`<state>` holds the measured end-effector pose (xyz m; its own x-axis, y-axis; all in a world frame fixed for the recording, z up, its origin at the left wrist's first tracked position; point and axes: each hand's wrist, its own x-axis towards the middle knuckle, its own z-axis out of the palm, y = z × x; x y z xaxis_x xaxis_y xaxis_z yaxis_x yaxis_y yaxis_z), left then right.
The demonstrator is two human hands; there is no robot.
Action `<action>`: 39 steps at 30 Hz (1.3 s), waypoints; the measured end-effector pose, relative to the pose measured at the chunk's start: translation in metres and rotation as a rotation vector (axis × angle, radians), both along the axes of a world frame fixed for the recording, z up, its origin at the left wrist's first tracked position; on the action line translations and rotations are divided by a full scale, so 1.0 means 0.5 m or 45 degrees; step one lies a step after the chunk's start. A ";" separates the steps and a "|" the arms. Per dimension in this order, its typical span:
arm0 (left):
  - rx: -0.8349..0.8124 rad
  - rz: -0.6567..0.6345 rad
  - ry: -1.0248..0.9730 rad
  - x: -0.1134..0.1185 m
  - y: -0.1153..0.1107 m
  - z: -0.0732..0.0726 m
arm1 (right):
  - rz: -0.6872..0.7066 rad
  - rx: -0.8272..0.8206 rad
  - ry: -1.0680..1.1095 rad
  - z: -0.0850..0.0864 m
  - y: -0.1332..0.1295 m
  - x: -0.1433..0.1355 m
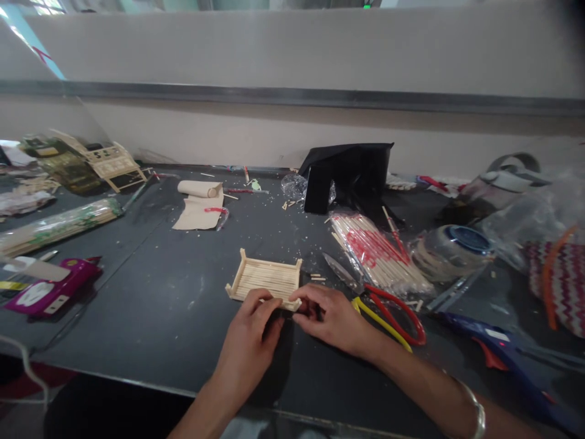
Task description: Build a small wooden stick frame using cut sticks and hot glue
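Left hand (253, 329), right hand (337, 318), touching stick tray (267, 276) (scissors (364, 290) nearby)

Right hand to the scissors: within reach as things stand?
Probably yes: the scissors lie beside the right hand with nothing seen between, though it would likely have to leave the stick tray first.

craft workspace | worktable (146, 292) | blue glue gun (518, 363) | scissors (359, 288) | bagged sticks (379, 253)

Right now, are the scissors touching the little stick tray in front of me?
Apart. The head view shows dark tabletop between the blade tips of the scissors and the right side of the stick tray.
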<state>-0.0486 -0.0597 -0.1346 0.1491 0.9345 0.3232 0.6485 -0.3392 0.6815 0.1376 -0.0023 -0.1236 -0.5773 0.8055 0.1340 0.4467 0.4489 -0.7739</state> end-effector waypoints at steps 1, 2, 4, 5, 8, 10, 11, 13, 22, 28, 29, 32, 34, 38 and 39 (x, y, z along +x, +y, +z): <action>-0.001 0.001 0.013 0.002 0.004 0.000 | 0.002 0.010 0.009 -0.001 0.000 0.000; -0.002 0.003 0.025 0.003 0.007 0.000 | 0.004 0.019 0.016 -0.002 0.001 0.000; -0.011 0.014 0.033 0.005 0.014 0.000 | 0.001 0.034 0.020 -0.004 0.004 -0.001; -0.015 0.019 0.030 0.006 0.017 0.000 | -0.001 0.041 0.016 -0.005 0.005 -0.002; -0.026 0.026 0.015 0.005 0.022 -0.002 | -0.005 0.053 -0.001 -0.007 0.007 -0.003; -0.016 0.030 0.002 0.004 0.022 -0.003 | 0.000 0.052 -0.008 -0.007 0.007 -0.004; -0.012 0.031 -0.006 0.004 0.022 -0.003 | 0.001 0.053 -0.011 -0.008 0.007 -0.004; -0.010 0.035 -0.024 0.003 0.022 -0.003 | 0.006 0.055 -0.016 -0.008 0.006 -0.005; -0.040 0.066 -0.062 0.007 0.022 -0.006 | 0.023 0.068 -0.031 -0.006 0.008 -0.004; -0.059 0.056 -0.058 0.006 0.023 -0.002 | 0.022 0.052 -0.067 -0.008 0.005 -0.005; -0.062 0.051 -0.051 0.006 0.023 -0.001 | 0.022 0.048 -0.070 -0.008 0.005 -0.005; -0.058 0.040 -0.026 0.005 0.024 -0.001 | 0.027 0.023 -0.064 -0.005 0.007 -0.005; -0.044 0.039 -0.003 0.005 0.024 -0.002 | 0.035 -0.009 -0.044 -0.001 0.008 -0.002; 0.006 0.041 0.007 -0.002 0.023 0.006 | 0.036 -0.130 0.089 0.016 0.005 0.007; 0.020 0.041 -0.002 -0.006 0.023 0.013 | 0.003 -0.166 0.165 0.021 0.004 0.010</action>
